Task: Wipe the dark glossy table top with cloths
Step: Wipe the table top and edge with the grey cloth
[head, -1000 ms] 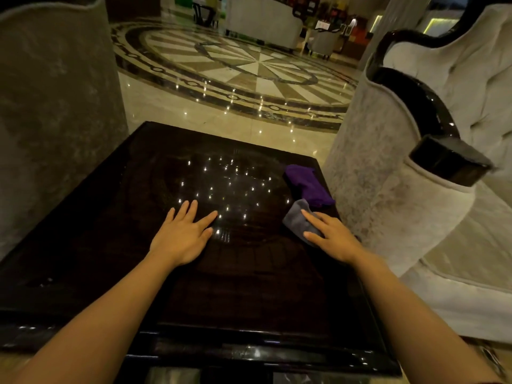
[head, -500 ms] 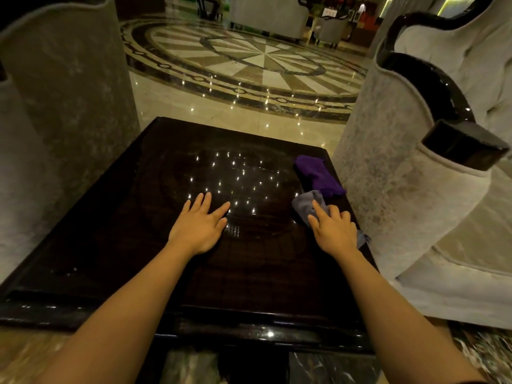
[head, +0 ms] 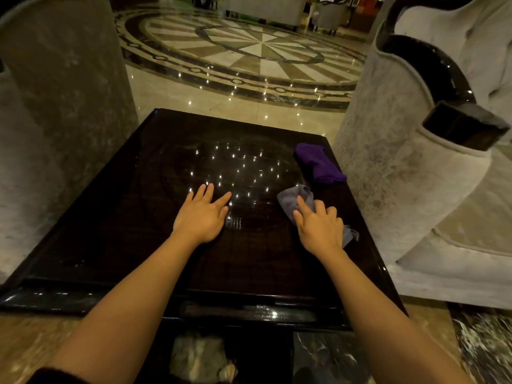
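The dark glossy table top (head: 133, 217) fills the middle of the view and mirrors small ceiling lights. My left hand (head: 202, 217) lies flat on it near the centre, fingers spread, holding nothing. My right hand (head: 318, 228) presses down on a crumpled grey cloth (head: 293, 199) near the table's right side, fingers curled over it. Part of that cloth sticks out behind the hand toward the right edge. A purple cloth (head: 318, 163) lies loose at the far right of the table, just beyond the grey one.
A pale upholstered armchair (head: 393, 162) with a black glossy armrest (head: 465, 126) stands close against the table's right edge. Another grey upholstered chair back (head: 61, 92) flanks the left. Polished marble floor (head: 249, 51) with a round inlay lies beyond.
My right hand has slid back onto the grey cloth and curled over it. The left hand stays flat at the centre. The view has tilted slightly downward.
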`<state>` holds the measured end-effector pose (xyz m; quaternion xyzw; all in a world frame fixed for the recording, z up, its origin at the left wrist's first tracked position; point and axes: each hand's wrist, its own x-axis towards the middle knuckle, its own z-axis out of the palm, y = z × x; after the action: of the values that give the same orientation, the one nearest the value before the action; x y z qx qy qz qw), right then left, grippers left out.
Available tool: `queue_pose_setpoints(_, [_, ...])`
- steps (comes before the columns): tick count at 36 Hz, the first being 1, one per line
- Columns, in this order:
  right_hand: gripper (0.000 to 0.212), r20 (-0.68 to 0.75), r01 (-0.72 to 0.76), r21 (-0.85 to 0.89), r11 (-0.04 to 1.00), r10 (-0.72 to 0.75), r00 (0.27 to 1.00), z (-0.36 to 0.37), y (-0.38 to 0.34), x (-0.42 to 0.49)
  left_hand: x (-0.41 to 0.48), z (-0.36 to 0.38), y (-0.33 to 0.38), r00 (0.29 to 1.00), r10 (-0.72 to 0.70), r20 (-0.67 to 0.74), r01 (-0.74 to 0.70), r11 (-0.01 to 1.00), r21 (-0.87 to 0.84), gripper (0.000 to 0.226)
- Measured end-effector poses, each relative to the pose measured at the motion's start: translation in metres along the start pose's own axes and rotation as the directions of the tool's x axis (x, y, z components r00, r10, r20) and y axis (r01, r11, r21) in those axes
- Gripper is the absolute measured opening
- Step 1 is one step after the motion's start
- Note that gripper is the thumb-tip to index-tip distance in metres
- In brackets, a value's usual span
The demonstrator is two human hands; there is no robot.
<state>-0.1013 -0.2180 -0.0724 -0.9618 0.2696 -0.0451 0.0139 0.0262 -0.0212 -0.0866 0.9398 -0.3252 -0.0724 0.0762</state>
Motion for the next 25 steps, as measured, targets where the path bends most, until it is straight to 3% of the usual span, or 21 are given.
queue_pose_setpoints(25, [0.045,-0.062,0.314,-0.008,0.949,-0.314,0.947,-0.002,-0.064,-0.085,-0.001,-0.004,-0.002,0.999,0.011,0.035,-0.01,1.0,-0.028,0.048])
